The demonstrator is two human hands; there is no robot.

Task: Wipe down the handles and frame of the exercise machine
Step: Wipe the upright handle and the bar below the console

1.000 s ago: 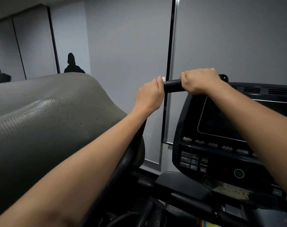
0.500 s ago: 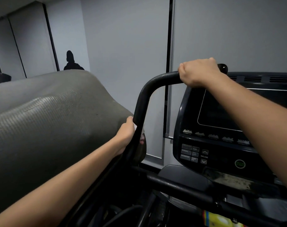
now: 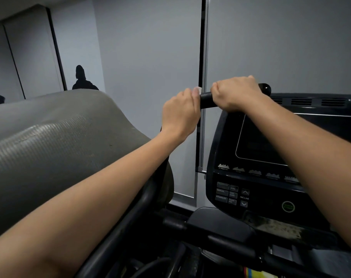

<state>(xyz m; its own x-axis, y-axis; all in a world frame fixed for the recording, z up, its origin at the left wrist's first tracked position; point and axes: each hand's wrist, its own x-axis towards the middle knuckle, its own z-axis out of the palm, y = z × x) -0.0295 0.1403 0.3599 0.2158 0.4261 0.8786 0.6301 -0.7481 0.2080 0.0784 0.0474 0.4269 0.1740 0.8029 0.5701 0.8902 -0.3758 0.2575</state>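
A pale grey wall [image 3: 150, 57] fills the upper half of the frame, split by a dark vertical strip [image 3: 200, 47] just right of centre. The left side, from mid-height down, is taken up by a large grey ribbed mat [image 3: 50, 147] that bulges toward the camera. At the right, from mid-height to the lower edge, stands the black console [image 3: 251, 187] of the exercise machine, with a dark screen [image 3: 259, 145], a cluster of small buttons marked INCLINE [image 3: 230, 194] and a round green-ringed button [image 3: 288, 206]. Two bare forearms reach in from the lower corners toward the centre. The machine's black handle [image 3: 206, 100] runs level across the middle of the frame, just above the console's top edge, and its rounded end [image 3: 265, 89] shows at the right; a black tube of the frame [image 3: 130, 223] descends from under the left forearm toward the bottom centre. The right hand [image 3: 233, 93] is closed fully around the handle near its end, knuckles up. The left hand [image 3: 180, 112] is curled shut on the same handle just beside the right one, with a short bare stretch of bar between them, and a small bit of white wipe [image 3: 198, 89] peeks out above its fingers. A small dark silhouette [image 3: 81, 79] stands against the wall in the upper left.
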